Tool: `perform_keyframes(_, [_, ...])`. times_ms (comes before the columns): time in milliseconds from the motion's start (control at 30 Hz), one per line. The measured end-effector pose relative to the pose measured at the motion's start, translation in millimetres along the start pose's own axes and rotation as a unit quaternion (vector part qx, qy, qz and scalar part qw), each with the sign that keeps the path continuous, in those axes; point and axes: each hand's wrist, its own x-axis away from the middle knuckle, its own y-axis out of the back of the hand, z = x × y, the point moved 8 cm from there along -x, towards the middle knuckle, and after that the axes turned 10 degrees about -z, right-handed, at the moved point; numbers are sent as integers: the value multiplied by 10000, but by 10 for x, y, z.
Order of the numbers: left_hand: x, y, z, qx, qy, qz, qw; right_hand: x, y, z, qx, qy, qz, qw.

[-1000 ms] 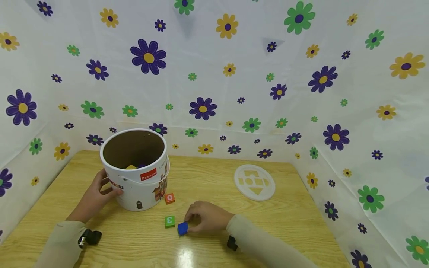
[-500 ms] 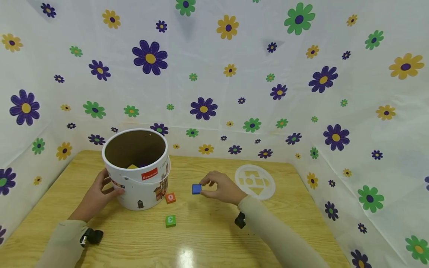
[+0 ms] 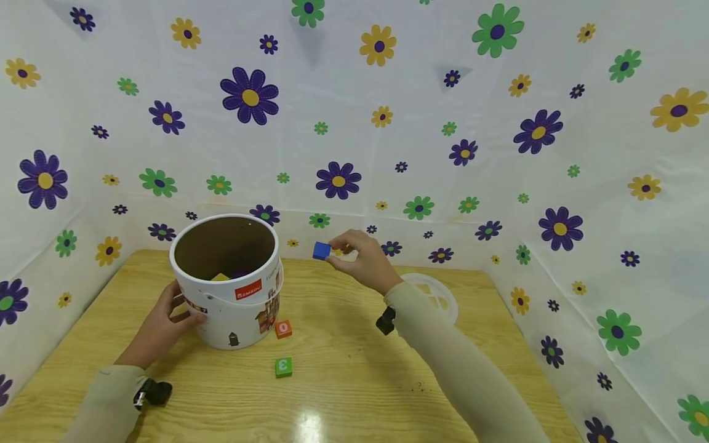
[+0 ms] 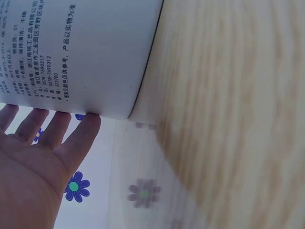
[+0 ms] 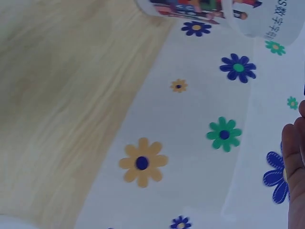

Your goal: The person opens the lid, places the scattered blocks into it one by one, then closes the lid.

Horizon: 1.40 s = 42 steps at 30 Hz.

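Note:
My right hand (image 3: 365, 261) pinches a small blue block (image 3: 321, 250) between thumb and fingers, raised above the back of the table. In the right wrist view only some fingers (image 5: 295, 148) show at the right edge; the block is out of sight there. My left hand (image 3: 163, 326) rests against the side of a white bucket (image 3: 227, 323), its fingers (image 4: 81, 138) fairly straight with their tips touching the wall in the left wrist view. Inside the bucket a yellow piece (image 3: 220, 277) and something dark purple partly show. Beside it lie an orange block marked 0 (image 3: 284, 328) and a green block marked 3 (image 3: 284, 367).
A round white plate with cut-out shapes (image 3: 451, 301) lies at the back right, partly behind my right forearm. Flower-printed sheeting (image 3: 338, 141) walls in the wooden table (image 3: 343, 394) at the back and sides. The bucket's thin handle (image 3: 281, 277) hangs down.
My right hand has lifted the blue block from beside the green one and carried it up toward the back of the table. The left hand stays on the bucket.

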Motion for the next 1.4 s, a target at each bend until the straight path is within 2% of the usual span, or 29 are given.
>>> perform_keyframes(167, [3,2,-7,32,-48,11,10000,-256,-92,197,-133,209,-114,9996])
perform_keyframes(333, [14,6,-32,35,-94,-13,9999,-445,-279,412,-203,348,-4,9992])
perform_keyframes(467, [16,2,-44,37,-57,-12,10000,-527,-444,584,-269,373,145,9988])
perform_keyframes(633, [26,-4,-67,35,-56,-5,10000,-558,-656,746,-16,446,401,9982])
perform_keyframes(867, [36,4,-77,7,-38,27,10000,-539,-841,868,467,725,638,9942])
perform_keyframes(1033, [28,2,-65,9,17,42,10000,-505,-818,841,251,688,644,9952])
perform_keyframes(1133, [23,-3,-57,18,-9,45,10000,-443,-744,811,49,691,417,9967])
perform_keyframes(1300, [21,1,-37,38,-29,18,10000,-204,-606,728,-182,815,-219,9963])
perform_keyframes(1400, [13,9,-20,47,-22,-3,10000,33,-632,659,-282,909,-135,9954])
